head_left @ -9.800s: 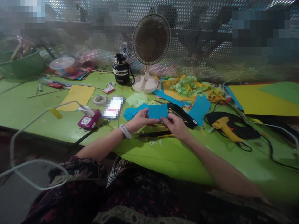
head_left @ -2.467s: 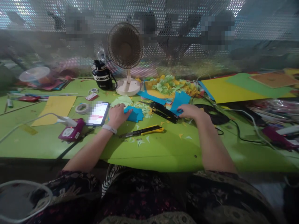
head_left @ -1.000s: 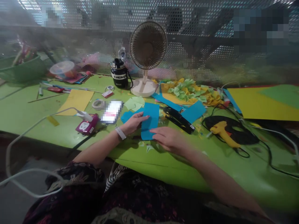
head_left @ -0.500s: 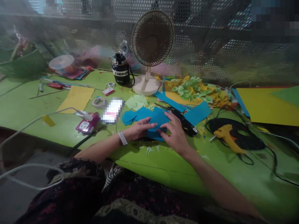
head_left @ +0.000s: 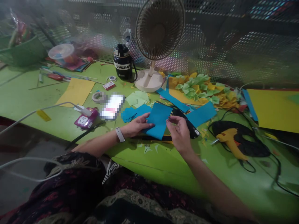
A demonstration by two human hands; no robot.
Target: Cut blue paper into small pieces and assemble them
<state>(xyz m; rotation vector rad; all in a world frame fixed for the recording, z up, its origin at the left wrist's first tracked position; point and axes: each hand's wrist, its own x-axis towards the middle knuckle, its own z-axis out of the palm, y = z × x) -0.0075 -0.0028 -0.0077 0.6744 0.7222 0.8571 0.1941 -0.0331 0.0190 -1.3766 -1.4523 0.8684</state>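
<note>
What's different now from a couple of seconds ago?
The left grip came off the cut blue paper pieces and now holds a rectangular blue paper sheet. The right grip moved left from the wide blue paper strip to the sheet's right edge; whether it touches is unclear. The round beige fan and black bottle with a white band stayed put.

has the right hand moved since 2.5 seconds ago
Yes, leftward relative to the fan: the right hand has gone from the blue strip to beside the blue paper.

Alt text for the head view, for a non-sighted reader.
A person's left hand holds blue paper above a green table, the right hand at its edge. Behind stand a bottle and a fan; a yellow glue gun lies at right.
</note>
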